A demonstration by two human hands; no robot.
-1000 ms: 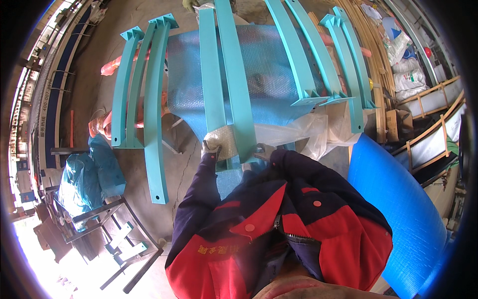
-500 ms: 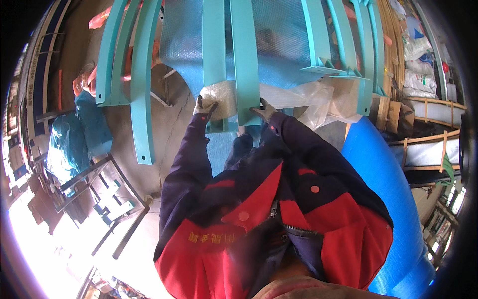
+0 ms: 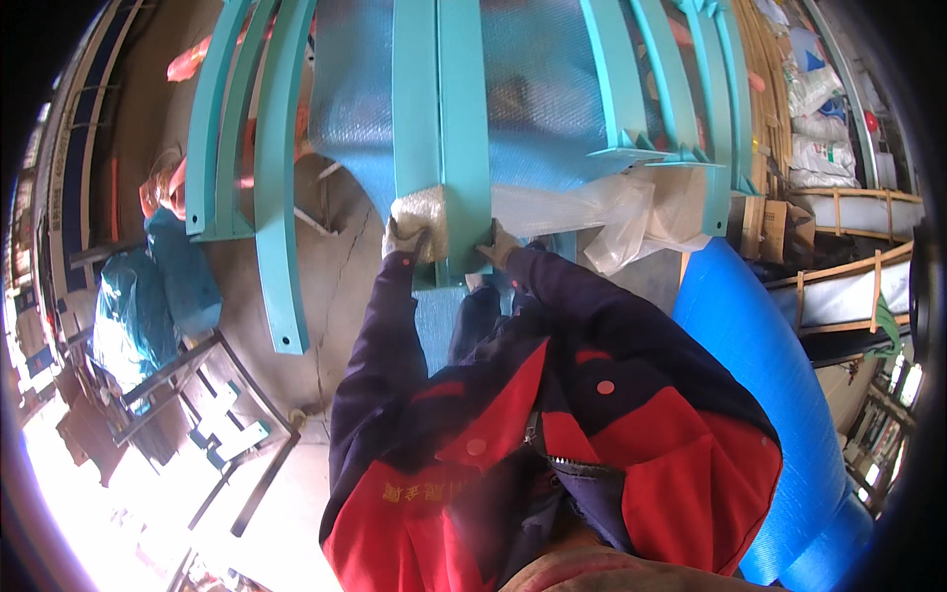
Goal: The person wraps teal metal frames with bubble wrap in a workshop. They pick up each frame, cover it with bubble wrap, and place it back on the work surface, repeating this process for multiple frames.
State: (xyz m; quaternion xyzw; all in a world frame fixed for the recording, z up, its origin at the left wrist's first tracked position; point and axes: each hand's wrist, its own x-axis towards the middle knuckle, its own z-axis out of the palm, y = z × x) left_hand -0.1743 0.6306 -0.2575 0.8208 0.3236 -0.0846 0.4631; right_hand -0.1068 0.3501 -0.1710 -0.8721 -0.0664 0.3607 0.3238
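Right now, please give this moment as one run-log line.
left hand: holds bubble wrap over end of left teal beam | right hand: holds edge of right teal beam | beams: side by side

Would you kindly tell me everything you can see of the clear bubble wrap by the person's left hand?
The bubble wrap is a small, whitish, translucent sheet that looks like plastic, with a dimpled, shiny surface. It lies over the near end of the left beam of the middle turquoise pair, its upper edge crossing the beam and its right edge beside the right beam. The left hand holds it at its lower left. Whether it wraps fully round the beam is hidden.
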